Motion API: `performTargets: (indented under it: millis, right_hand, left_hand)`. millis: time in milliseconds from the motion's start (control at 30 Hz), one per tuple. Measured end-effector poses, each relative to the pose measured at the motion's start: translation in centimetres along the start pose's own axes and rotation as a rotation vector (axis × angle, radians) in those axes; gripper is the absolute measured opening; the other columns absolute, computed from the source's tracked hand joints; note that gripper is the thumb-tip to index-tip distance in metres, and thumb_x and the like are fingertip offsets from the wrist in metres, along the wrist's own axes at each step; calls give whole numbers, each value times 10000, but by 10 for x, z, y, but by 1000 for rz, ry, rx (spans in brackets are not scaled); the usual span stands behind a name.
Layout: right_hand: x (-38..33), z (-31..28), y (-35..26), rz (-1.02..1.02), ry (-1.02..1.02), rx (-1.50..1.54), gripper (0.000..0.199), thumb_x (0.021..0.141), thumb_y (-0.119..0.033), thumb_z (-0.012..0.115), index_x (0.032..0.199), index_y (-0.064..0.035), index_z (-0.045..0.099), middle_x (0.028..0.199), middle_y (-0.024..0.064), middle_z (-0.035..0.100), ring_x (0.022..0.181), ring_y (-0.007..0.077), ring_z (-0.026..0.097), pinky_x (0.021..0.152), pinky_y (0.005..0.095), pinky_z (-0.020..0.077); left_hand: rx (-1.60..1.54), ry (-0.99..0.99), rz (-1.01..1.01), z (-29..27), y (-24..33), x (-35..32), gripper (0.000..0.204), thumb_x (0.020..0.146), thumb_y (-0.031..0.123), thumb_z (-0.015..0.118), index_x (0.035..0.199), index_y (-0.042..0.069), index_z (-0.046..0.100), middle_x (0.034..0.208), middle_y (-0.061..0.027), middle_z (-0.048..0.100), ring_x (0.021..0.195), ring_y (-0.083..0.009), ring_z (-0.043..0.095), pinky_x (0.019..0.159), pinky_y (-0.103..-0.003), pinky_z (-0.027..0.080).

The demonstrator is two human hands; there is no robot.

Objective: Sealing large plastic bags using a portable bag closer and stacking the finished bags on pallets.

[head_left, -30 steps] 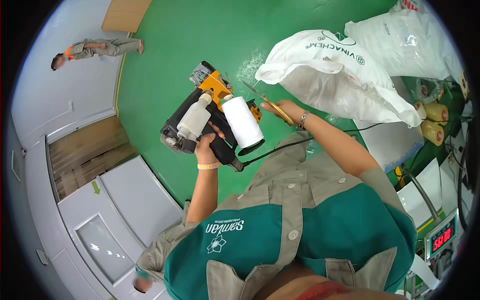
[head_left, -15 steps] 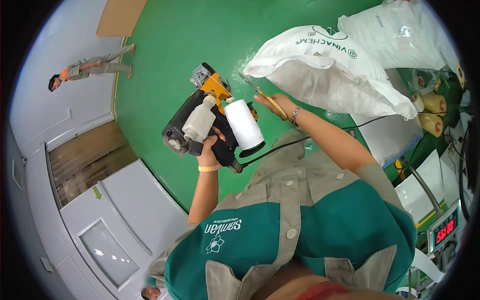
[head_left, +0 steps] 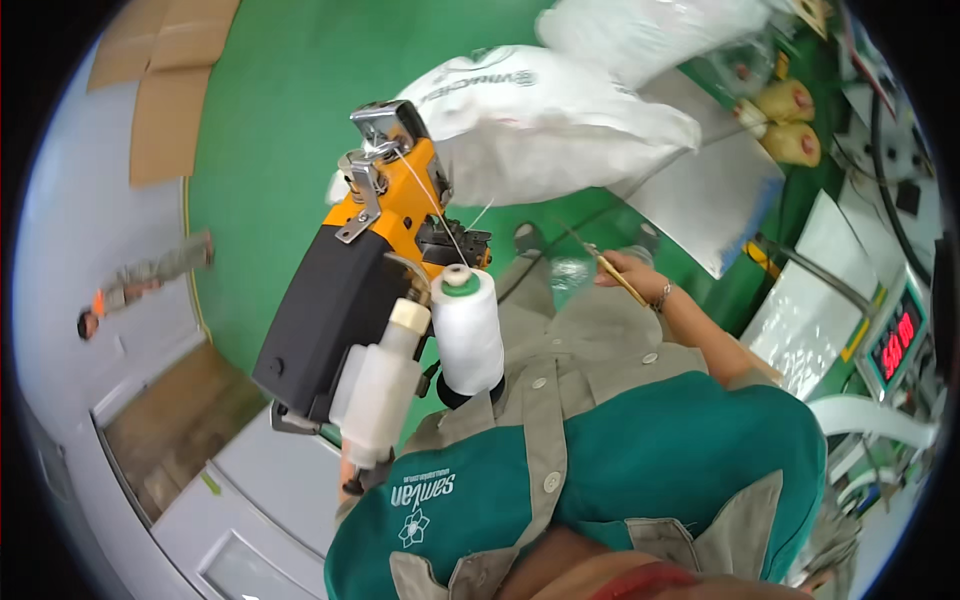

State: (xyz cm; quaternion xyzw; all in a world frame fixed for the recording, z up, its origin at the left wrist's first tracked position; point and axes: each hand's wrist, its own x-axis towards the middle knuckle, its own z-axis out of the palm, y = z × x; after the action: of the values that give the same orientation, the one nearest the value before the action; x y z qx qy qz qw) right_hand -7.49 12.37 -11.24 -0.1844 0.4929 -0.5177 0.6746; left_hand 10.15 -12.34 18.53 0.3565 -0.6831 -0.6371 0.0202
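A portable bag sewing machine [head_left: 330, 295], black and orange, is held up close in front of me at the left. My left hand is hidden behind it; only a bit of my left forearm [head_left: 347, 468] shows below. The machine carries a white thread cone [head_left: 470, 335] and a pale plastic oil bottle [head_left: 378, 390], with thread running up to its metal head. My right hand [head_left: 628, 272] is closed around gold-handled scissors [head_left: 634, 287], blades pointing up and left. Beyond the machine's head lies a white sack [head_left: 560, 140], partly covered by it.
A second white sack [head_left: 650, 35] lies farther back. Yellow cones [head_left: 790, 143] sit at the right near a pale board [head_left: 705, 215]. A red digital display [head_left: 893, 340] is at far right. Cardboard [head_left: 165, 120] and another person [head_left: 150, 280] are at the left.
My left hand has lifted the sewing machine nearer to me, and the machine now hides that hand. My right hand with the scissors has drawn back from the sack, lower and to the right.
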Motion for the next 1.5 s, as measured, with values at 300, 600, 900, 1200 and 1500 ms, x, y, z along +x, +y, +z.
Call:
performTargets:
  millis: [300, 600, 900, 1200, 1500]
  right_hand:
    - [-65, -26, 209, 315, 793, 302, 411, 738, -353, 616, 965, -32, 494, 863, 74, 538, 784, 161, 513, 655, 271, 414]
    - [-45, -37, 260, 785, 931, 14, 572, 714, -438, 542, 1038, 29, 482, 1004, 254, 522, 905, 339, 535, 819, 402, 408]
    - [-1, -23, 256, 624, 1120, -335, 666, 638, -295, 619, 1166, 38, 387, 1145, 292, 393, 1059, 421, 381, 903, 426, 335]
    - [-45, -13, 246, 212, 1027, -176, 632, 680, -210, 621, 1213, -1, 353, 1179, 232, 386, 1108, 352, 361, 934, 376, 303]
    - [-63, -18, 47, -523, 473, -260, 901, 569, -251, 718, 1297, -34, 234, 1377, 167, 129, 1267, 324, 134, 1020, 378, 152]
  left_hand:
    - [63, -346, -221, 110, -124, 85, 253, 615, 57, 556, 849, -22, 499, 720, -96, 525, 603, -202, 528, 557, -291, 429]
    - [-118, -30, -369, 188, -174, 135, 131, 630, -5, 536, 758, -29, 526, 687, -98, 547, 578, -202, 542, 526, -284, 432]
    - [99, 98, -399, 153, -232, 188, 120, 627, 26, 602, 727, -31, 570, 619, -87, 572, 534, -179, 553, 521, -278, 443]
    - [108, 137, -552, 197, -270, 184, 367, 646, 78, 624, 987, -6, 519, 866, -91, 584, 761, -184, 553, 690, -296, 436]
    - [-80, -242, -704, 213, -338, 41, 865, 703, 130, 623, 1318, -19, 34, 1320, -190, 254, 1207, -248, 282, 970, -326, 266]
